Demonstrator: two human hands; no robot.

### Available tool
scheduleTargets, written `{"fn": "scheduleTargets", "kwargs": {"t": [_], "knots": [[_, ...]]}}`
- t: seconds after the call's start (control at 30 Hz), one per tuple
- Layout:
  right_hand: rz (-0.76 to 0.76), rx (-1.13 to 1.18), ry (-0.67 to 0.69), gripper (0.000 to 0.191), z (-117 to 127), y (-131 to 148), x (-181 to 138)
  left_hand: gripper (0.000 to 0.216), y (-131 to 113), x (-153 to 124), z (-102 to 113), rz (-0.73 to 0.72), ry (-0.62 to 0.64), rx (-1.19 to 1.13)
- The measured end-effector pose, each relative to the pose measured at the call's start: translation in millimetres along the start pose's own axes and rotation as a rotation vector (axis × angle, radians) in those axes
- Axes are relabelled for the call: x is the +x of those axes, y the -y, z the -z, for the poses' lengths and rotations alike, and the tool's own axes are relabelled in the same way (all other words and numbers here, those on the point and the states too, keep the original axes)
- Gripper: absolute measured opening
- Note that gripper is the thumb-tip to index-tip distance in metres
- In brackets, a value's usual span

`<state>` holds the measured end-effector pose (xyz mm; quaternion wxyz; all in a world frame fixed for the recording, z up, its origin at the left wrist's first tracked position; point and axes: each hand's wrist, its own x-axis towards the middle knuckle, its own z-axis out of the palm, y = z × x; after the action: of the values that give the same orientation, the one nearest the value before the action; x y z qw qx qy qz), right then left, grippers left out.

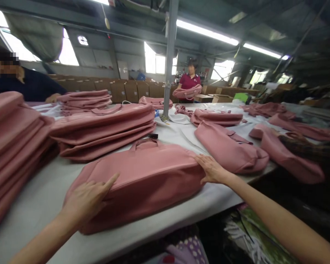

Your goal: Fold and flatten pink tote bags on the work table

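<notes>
A pink leather-like bag [143,179] with two handles lies flat on the white table [41,194] in front of me. My left hand [85,200] rests on its near left corner, fingers curled, index finger stretched along the edge. On the bag's right end my right hand [211,169] lies flat with its fingers apart. Neither hand lifts the bag.
Stacks of the same pink bags stand at the left [13,146] and behind [104,128]. More bags [228,148] lie to the right. A metal pole [169,58] rises from the table. One person [24,86] sits far left; another [189,84] holds a bag at the back.
</notes>
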<state>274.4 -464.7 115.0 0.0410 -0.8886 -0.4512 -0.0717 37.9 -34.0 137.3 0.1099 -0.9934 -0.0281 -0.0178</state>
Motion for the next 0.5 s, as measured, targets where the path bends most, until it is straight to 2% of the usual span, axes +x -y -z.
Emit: {"fn": "scheduleTargets", "kwargs": {"t": [0.1, 0.2, 0.3, 0.37, 0.43, 0.5], "knots": [[-0.02, 0.045, -0.074, 0.114, -8.4, -2.4, -2.2, 0.054, 6.0, 9.8, -0.5, -0.029, 0.074, -0.043], [-0.063, 0.113, -0.124, 0.094, -25.3, -1.9, 3.8, 0.059, 10.1, 8.6, -16.2, -0.014, 0.116, -0.076], [-0.14, 0.203, -0.155, 0.055, -47.1, 1.8, 13.0, 0.059, 9.3, -0.5, -46.1, -0.027, 0.009, -0.087], [-0.186, 0.305, -0.173, 0.039, -56.7, 1.6, 19.1, 0.051, 8.1, -5.4, -66.2, -0.027, -0.102, -0.096], [-0.235, 0.434, -0.201, 0.049, -58.5, -4.0, 21.7, 0.046, 9.1, -5.1, -78.5, -0.02, -0.176, -0.147], [-0.335, 0.574, -0.253, 0.077, -55.1, -13.0, 15.6, 0.043, 12.5, 0.3, -78.6, -0.011, -0.216, -0.241]]}}
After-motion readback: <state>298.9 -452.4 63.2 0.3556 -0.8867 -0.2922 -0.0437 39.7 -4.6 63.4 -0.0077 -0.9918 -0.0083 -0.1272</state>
